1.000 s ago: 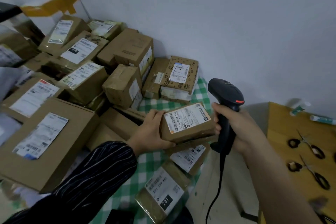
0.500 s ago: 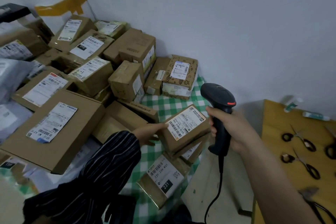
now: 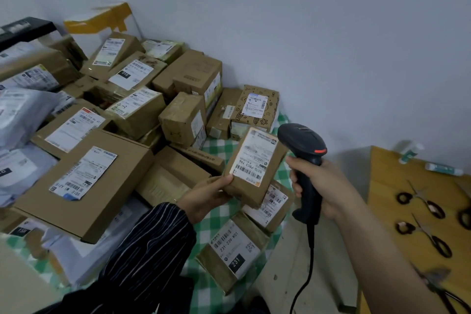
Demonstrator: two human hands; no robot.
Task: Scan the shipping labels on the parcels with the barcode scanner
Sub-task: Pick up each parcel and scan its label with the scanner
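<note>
My left hand (image 3: 207, 196) holds a small brown cardboard parcel (image 3: 254, 168) by its lower left corner, tilted up so that its white shipping label (image 3: 253, 157) faces me. My right hand (image 3: 322, 186) grips the handle of a black corded barcode scanner (image 3: 304, 158), whose head sits just right of the parcel's upper edge. Beneath the held parcel lie two more labelled parcels, one (image 3: 270, 209) partly hidden and one marked 231 (image 3: 233, 250), on a green checked cloth (image 3: 216, 216).
Many labelled cardboard boxes (image 3: 84, 181) and grey mailer bags (image 3: 23, 112) are heaped to the left and back against the wall. A yellow table (image 3: 387, 186) at right carries several scissors (image 3: 423, 204) and glue tubes (image 3: 443, 169). The scanner cable (image 3: 305, 275) hangs down.
My left hand has lifted the small parcel off the stack and tilted it upright toward the scanner. The right hand with the scanner has stayed roughly where it was.
</note>
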